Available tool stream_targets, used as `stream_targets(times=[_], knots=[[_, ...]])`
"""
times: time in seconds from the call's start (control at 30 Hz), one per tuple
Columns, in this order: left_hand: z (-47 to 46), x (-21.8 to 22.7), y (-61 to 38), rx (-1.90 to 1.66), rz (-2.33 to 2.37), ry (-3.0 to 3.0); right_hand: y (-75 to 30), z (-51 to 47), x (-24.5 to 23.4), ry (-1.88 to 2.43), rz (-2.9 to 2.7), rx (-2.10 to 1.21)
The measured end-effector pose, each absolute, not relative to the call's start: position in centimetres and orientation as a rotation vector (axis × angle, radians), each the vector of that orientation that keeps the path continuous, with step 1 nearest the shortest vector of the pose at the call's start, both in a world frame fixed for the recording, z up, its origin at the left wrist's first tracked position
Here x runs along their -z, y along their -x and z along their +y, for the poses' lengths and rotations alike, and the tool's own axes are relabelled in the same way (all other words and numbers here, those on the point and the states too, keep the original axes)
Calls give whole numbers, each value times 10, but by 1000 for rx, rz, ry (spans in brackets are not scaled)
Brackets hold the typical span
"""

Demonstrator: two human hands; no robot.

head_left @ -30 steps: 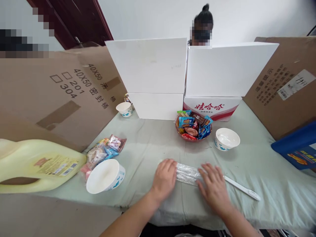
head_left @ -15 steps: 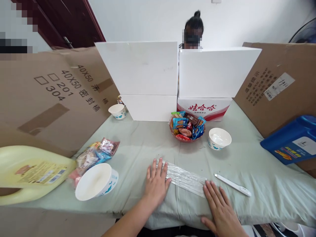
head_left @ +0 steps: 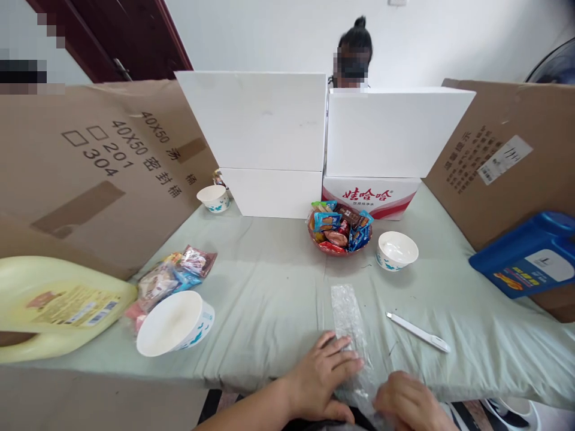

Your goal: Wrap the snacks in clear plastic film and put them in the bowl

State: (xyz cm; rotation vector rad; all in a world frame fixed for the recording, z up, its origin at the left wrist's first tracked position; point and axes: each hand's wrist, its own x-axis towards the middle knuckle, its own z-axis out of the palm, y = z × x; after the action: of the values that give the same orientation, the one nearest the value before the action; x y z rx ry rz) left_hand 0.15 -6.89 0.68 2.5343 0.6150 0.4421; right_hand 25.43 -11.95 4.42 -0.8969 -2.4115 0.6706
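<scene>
Head view, clear crinkled plastic strip [head_left: 349,317]: lies lengthwise on the pale green cloth [head_left: 269,269] covering the table, one end pointing away from the person, the other reaching the near edge between the two hands; whether it overhangs there is hard to tell.
Pressing and straightening: the step in hand appears to be flattening the strip and tending its near end, a judgement from where the hands sit.
Near end of the strip: the next move would call for a steady left hand as an anchor, with light, careful right fingers, since thin film likely creases and slips easily.
Left hand [head_left: 326,371]: open, palm down, fingers loosely spread with their tips resting on the strip, thumb pointing back toward the person; it presses and does not grasp.
Left forearm: comes in low from the near edge, slanting up toward the strip.
Right hand [head_left: 408,401]: fingers curled under, knuckles up, just beside the strip's near end; the fingertips are hidden, so whether it pinches the film cannot be told.
Slim white utility knife [head_left: 417,333]: lies apart from both hands, to the right of the strip.
White paper bowl with blue print [head_left: 398,250]: stands upright beyond the knife.
</scene>
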Motion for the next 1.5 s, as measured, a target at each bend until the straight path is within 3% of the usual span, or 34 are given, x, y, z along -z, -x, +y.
stream_targets(times=[0.13,0.3,0.67,0.9,1.03,1.2,1.33,1.5], knots=[[-69,5,3,-601,650,-2363,-241,-74,-60,1309,-2215,-956],[-68,14,6,-719,760,-2125,-218,-1,-41,1502,-2056,-971],[-64,-3,-2,-659,792,-2219,-200,30,-12,1729,-2082,-660],[-76,-17,-4,-730,1084,-2368,-194,18,-3,1667,-2207,-423],[-49,-27,-11,-878,1086,-2439,-191,14,2,1640,-2227,-345],[6,-17,-23,-680,899,-2621,-196,12,-6,1578,-2237,-337],[19,-4,-22,-655,909,-2585,-217,-5,-13,1542,-1976,-440],[15,-5,-18,-639,933,-2537,-230,-43,-3,1619,-1456,-911]])
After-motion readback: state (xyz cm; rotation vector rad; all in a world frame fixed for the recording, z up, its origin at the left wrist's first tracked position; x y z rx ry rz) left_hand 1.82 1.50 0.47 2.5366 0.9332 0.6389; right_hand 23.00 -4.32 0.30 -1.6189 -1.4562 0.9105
